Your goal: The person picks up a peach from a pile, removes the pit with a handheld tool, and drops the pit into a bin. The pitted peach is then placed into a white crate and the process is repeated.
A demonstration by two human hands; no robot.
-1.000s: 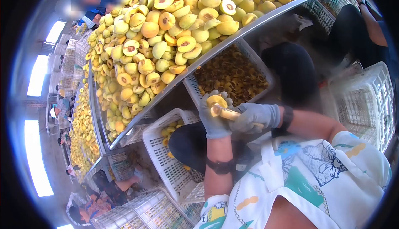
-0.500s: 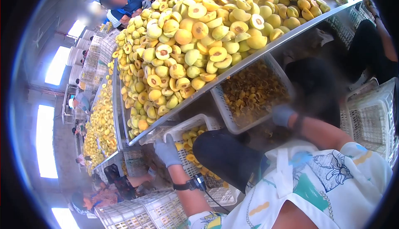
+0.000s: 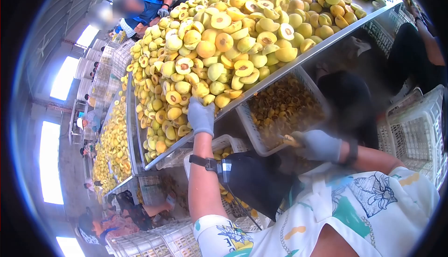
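My left hand (image 3: 201, 117), in a pale grey glove, reaches over the metal edge of the table to the heap of yellow peaches (image 3: 224, 42). Its fingers close around a peach half (image 3: 208, 99) at the near side of the heap; the fingertips are partly hidden. Many of the peaches are cut in half, some with brown pits or hollows showing. My right hand (image 3: 322, 145), gloved too, is closed around a short yellowish-brown tool (image 3: 291, 140), blurred at its tip. It is beside the near corner of a white crate (image 3: 252, 131) of brown pits and scraps.
Below my left forearm, a crate (image 3: 227, 140) with peach halves stands by my dark-clad knee (image 3: 252, 173). White crates (image 3: 415, 121) stand at the right. A metal rim (image 3: 280, 72) borders the table. Co-workers sit around, one in blue (image 3: 151, 3) across the heap.
My left hand has gone up from the lower crate to the heap of peaches. My right hand has drawn back slightly from the scrap crate, and the tool in it now shows.
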